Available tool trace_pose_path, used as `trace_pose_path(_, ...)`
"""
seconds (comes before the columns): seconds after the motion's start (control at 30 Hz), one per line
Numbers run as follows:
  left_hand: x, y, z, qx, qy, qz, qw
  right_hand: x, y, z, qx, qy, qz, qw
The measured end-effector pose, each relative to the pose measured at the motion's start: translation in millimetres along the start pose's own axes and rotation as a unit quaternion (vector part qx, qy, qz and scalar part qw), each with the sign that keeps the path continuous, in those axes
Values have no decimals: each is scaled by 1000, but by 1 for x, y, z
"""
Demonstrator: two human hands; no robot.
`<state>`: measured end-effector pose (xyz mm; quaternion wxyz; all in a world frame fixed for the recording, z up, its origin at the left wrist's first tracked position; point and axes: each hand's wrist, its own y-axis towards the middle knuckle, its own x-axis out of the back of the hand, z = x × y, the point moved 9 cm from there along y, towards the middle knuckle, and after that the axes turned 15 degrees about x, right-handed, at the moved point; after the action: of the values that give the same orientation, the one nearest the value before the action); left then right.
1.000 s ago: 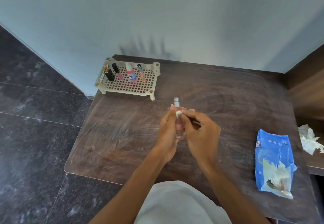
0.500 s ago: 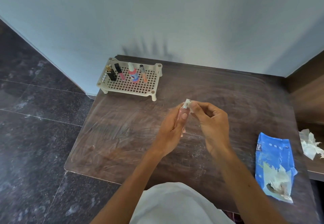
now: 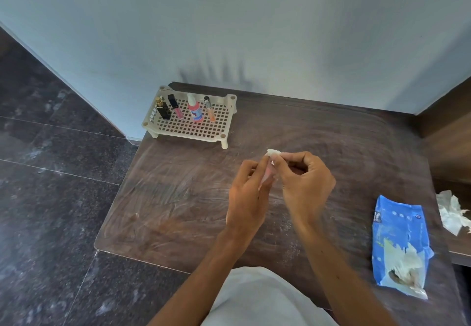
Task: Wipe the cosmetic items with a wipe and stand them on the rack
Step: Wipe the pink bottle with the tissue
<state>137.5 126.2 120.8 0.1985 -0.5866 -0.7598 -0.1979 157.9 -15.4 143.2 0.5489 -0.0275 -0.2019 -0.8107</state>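
Pointing away and rightward, tube [image 3: 266,173] under wipe [image 3: 273,152].

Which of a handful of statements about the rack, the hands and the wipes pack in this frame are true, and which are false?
1. Four cosmetic items stand on the rack. True.
2. The blue wipes pack lies on the table left of both hands. False: it lies to their right.
3. The right hand pinches a white wipe at the top of the pink tube that the left hand holds. True.
4. The rack sits at the table's near edge. False: it sits at the far left corner.
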Motion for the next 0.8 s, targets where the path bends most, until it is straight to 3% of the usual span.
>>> trace_pose_path(0.1, 4, 0, 0, -44, 69, -32, 996, -4, 4, -2, -26, 11, 17, 999)
trace_pose_path(0.17, 7, 1, 1, -76, 105, -49, 990, -5, 5, -14, -94, 48, 18, 994)
trace_pose_path(0.27, 14, 3, 6, -54, 50, -37, 997, -7, 0, -36, -228, 182, -23, 956)
trace_pose_path(0.33, 16, 5, 8, -21, 6, -25, 999, -14, -3, -40, -264, 257, -5, 930)
trace_pose_path(0.43, 17, 9, 13, 27, -28, -19, 999, -24, -11, -32, -253, 260, 71, 929)
trace_pose_path(0.63, 8, 2, 18, 64, -84, 40, 994, -20, -10, -27, -183, 174, 106, 962)
trace_pose_path(0.8, 3, -5, 19, 91, -112, 54, 988, -27, 1, -24, -178, 172, 160, 956)
